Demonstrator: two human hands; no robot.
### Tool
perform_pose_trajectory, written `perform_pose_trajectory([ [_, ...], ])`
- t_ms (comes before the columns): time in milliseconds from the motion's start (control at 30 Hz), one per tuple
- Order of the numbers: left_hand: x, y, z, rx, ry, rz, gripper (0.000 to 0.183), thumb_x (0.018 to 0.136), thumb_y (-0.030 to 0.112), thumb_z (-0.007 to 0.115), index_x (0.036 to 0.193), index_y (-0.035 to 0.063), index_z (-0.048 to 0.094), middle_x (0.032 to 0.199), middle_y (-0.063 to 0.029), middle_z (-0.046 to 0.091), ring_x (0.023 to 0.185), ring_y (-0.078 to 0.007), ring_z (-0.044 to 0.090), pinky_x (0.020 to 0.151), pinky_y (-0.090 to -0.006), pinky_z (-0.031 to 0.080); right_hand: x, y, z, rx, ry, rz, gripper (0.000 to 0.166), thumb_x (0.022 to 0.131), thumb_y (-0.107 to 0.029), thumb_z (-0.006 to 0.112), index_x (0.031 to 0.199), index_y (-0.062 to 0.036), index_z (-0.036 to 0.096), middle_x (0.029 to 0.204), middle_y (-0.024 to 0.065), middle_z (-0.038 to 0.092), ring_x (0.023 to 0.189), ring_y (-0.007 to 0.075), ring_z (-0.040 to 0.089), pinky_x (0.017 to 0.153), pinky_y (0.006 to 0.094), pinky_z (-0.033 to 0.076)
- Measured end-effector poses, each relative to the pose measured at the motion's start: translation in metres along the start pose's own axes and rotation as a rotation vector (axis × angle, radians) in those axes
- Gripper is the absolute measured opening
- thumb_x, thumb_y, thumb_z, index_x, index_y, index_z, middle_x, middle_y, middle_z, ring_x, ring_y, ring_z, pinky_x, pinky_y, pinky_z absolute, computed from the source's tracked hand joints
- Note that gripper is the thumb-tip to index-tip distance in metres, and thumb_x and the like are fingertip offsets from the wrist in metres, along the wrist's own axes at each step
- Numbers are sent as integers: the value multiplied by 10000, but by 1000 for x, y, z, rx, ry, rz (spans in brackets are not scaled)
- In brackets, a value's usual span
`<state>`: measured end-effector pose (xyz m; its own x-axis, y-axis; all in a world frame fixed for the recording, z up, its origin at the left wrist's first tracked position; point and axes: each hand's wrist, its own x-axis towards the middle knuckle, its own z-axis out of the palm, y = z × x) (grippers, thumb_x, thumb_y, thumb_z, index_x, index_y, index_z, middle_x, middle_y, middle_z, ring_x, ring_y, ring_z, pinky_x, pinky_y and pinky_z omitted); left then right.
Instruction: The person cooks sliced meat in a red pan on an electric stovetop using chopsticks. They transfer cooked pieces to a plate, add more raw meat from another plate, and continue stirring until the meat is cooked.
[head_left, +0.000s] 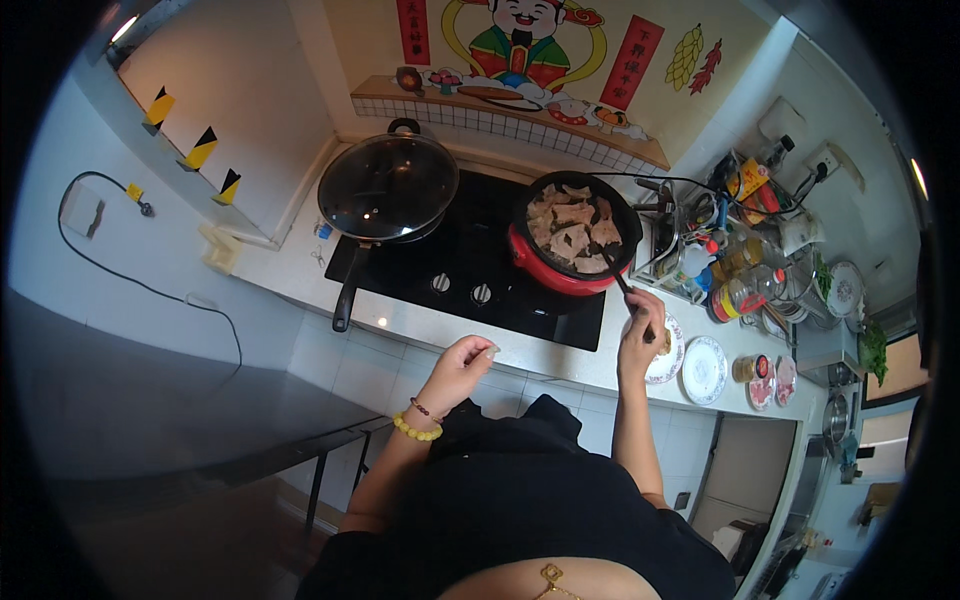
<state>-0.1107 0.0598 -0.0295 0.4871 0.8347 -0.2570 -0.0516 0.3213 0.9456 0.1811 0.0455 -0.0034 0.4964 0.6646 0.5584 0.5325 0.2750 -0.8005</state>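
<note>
My right hand (646, 322) grips dark chopsticks (619, 279), whose tips reach into the near right side of a red electric pan (559, 280). Several thin slices of meat (571, 215) lie spread across its dark cooking surface. Beside that hand, and partly hidden by it, is a patterned plate (673, 360) with some food on it. My left hand (463, 366) hovers in front of the counter edge, fingers curled in towards the thumb, with nothing visible in it.
A lidded frying pan (388, 187) stands on the left of the black cooktop (480, 225), its handle jutting over the counter edge. To the right are a rack of bottles (739, 259), a white plate (705, 370), a small jar (750, 368) and plates of raw meat (762, 391). A power cord (694, 178) runs behind the electric pan.
</note>
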Motion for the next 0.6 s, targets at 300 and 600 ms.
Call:
perform_pose_trajectory([
  [300, -10, -27, -41, 322, 13, 41, 209, 900, 147, 595, 1039, -8, 587, 910, -90, 646, 796, -149, 609, 735, -274, 489, 15, 19, 30, 95, -122, 126, 281, 1000, -168, 458, 922, 47, 622, 986, 121, 587, 919, 195, 592, 819, 287, 513],
  [600, -32, 0, -45, 782, -145, -34, 305, 893, 225, 575, 1109, 10, 589, 994, -183, 629, 909, -320, 620, 816, -390, 496, 20, 38, 26, 116, -160, 328, 245, 958, -168, 561, 916, 57, 648, 919, 111, 616, 835, 177, 619, 774, 269, 503],
])
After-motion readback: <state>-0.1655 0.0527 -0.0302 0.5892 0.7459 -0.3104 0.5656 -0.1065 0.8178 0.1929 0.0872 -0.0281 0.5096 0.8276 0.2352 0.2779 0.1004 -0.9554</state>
